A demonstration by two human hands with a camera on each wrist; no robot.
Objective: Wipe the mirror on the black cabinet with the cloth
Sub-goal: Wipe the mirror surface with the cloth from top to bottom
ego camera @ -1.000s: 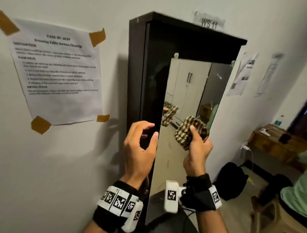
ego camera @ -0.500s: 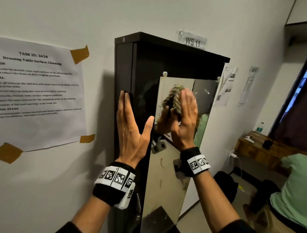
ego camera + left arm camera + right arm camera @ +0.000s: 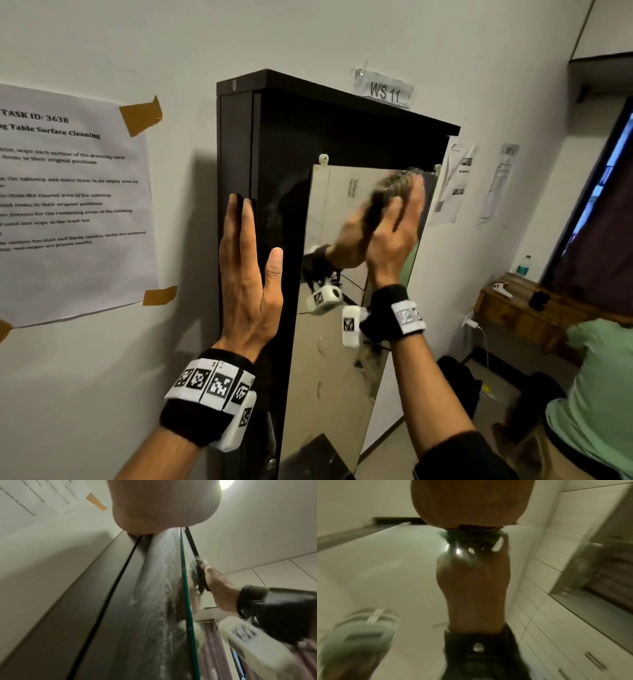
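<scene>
A tall black cabinet stands against the wall with a long mirror on its front. My right hand presses a checked cloth flat on the glass near the mirror's top right corner, fingers fairly straight. The cloth is mostly hidden under the palm and blurred. My left hand lies flat on the cabinet's left front edge, fingers straight and pointing up. In the left wrist view the cloth sits between the right hand and the mirror. Smear marks show on the dark panel.
A taped paper sheet hangs on the wall left of the cabinet. A "WS 11" label is above it. At right are a wooden table, a black bag on the floor and a seated person in a green shirt.
My right hand went from gripping the bunched cloth low on the mirror to pressing it flat higher up, then slid right toward the top corner. My left hand uncurled and flattened on the cabinet.
</scene>
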